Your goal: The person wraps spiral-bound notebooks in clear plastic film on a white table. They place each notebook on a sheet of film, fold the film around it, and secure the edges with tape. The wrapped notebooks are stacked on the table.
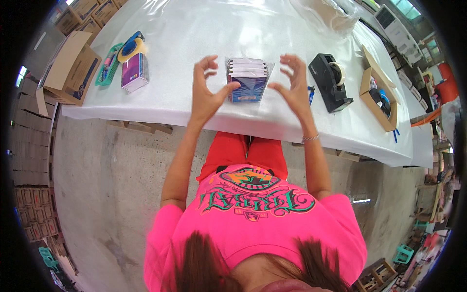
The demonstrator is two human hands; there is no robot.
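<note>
A small stack of spiral notebooks [248, 88] with dark blue covers sits near the front edge of the white-covered table, in a clear plastic wrapper. On its left side is my left hand [206, 92], fingers curved and apart, the thumb tip at the stack's edge; whether it touches I cannot tell. Across from it, my right hand [295, 88] is also open, with fingers spread and its thumb pointing toward the wrapper. Neither hand grips anything. Just right of my right hand lies a small blue object [311, 94], partly hidden by that hand.
Black tape dispenser [331, 82] and an open cardboard box [379, 100] of small items stand to the right. Leftward are a purple notebook pack [134, 73], a tape roll [137, 48], a green basket [109, 64] and a carton [73, 70]. Crumpled plastic [328, 14] lies at the back.
</note>
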